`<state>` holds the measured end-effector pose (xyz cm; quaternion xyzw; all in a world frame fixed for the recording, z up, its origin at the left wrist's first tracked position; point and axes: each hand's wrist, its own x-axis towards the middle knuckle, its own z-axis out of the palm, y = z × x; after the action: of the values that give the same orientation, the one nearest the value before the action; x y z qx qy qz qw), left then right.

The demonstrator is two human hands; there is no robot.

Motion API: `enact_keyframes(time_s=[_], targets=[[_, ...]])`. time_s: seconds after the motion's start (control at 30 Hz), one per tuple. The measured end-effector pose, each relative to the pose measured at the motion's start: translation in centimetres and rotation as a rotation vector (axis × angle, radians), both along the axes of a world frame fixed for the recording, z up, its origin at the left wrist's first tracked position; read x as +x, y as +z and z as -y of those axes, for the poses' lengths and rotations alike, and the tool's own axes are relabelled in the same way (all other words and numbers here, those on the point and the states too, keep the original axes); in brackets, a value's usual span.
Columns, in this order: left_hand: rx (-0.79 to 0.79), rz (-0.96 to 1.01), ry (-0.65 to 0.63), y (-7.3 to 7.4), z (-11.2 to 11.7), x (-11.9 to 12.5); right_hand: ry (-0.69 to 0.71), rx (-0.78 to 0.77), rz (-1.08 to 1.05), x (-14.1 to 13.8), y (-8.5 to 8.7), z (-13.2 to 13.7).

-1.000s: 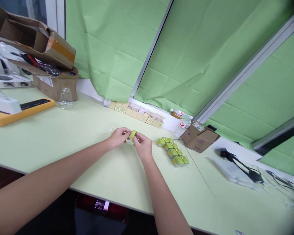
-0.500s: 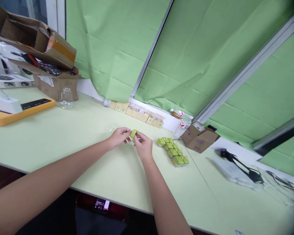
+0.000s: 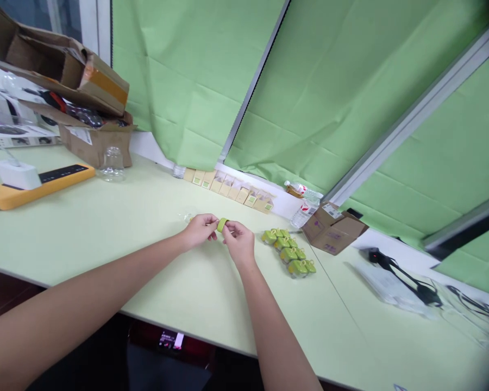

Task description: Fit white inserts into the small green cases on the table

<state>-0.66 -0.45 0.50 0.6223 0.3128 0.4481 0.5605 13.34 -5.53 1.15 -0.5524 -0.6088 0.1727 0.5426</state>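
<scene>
Green plastic, a small piece, sits pinched between our fingertips just above the table: our left hand clamps thumb and forefinger on one end, our right hand on the other. We judge it light, stiff and a little slick, best gripped by its side edges. Right of our right fingers lies a cluster of more green pieces; beyond our fingertips stands a row of small cartons.
</scene>
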Motion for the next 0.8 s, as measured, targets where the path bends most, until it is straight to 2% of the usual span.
enact_keyframes(time_s=[0.4,0.8], targets=[[0.017,-0.021,0.012,-0.34,-0.22,0.13,0.002,-0.046,0.028,0.04,0.27,0.23],[0.13,-0.094,0.121,-0.56,-0.1,0.09,-0.049,-0.037,0.082,-0.14,0.38,0.23]])
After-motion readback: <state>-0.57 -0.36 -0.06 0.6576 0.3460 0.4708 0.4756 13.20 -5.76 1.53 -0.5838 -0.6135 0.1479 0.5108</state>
